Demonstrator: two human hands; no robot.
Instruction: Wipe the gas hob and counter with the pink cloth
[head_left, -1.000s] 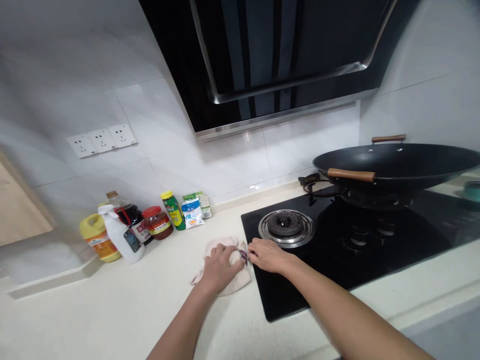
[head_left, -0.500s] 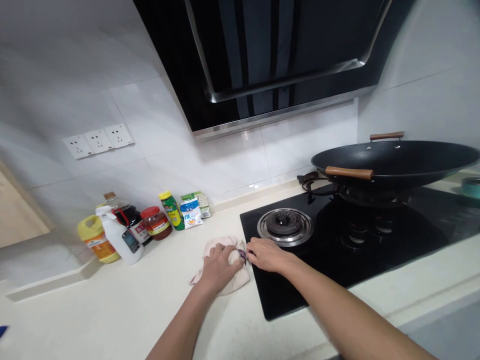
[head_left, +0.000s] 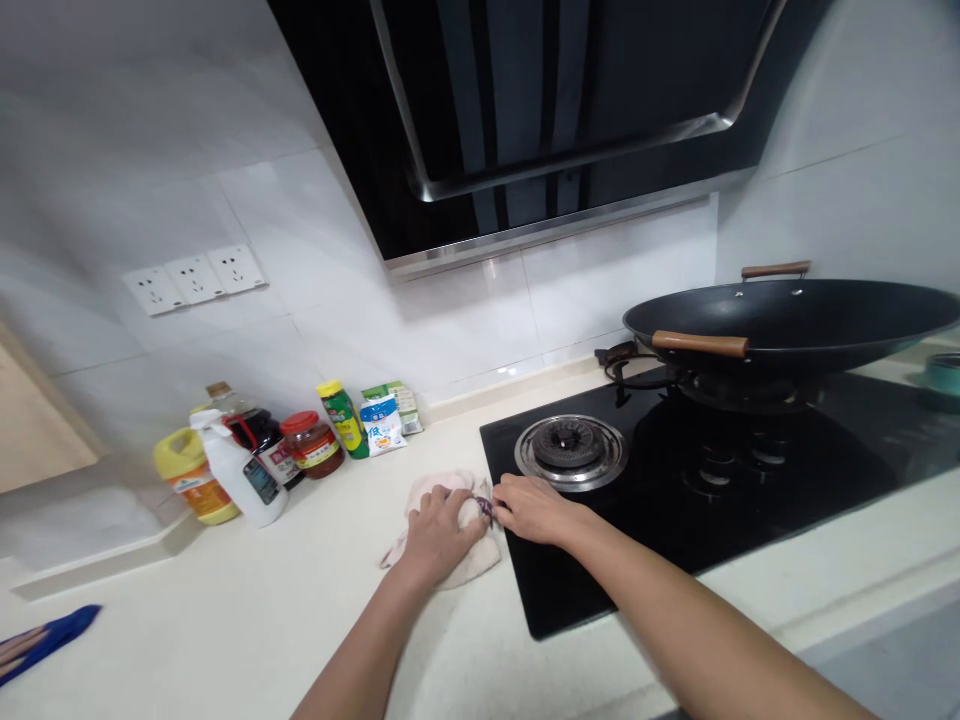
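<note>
A pale pink cloth (head_left: 474,568) lies bunched on the countertop beside the left edge of the black gas hob (head_left: 555,590). My left hand (head_left: 441,530) presses down on the cloth, its fingers curled over it. At the hob's edge, my right hand (head_left: 534,508) is closed, with its fingertips at a small purple-patterned part of the cloth (head_left: 484,508). What lies between those right fingertips is hidden. Just behind my right hand is the left burner (head_left: 570,452), with its steel ring.
A black wok (head_left: 787,320) with wooden handles sits on the right burner, beneath the range hood (head_left: 570,110). Along the wall stand a white spray bottle (head_left: 244,475), a yellow jug (head_left: 196,480), a red-lidded jar (head_left: 313,447) and seasoning packs (head_left: 382,425). Another person's hand (head_left: 19,648) rests on a blue cloth (head_left: 71,628).
At the far left, the blue cloth has slid further into view to the right, with another person's hand on it. Both my hands stay almost where they were.
</note>
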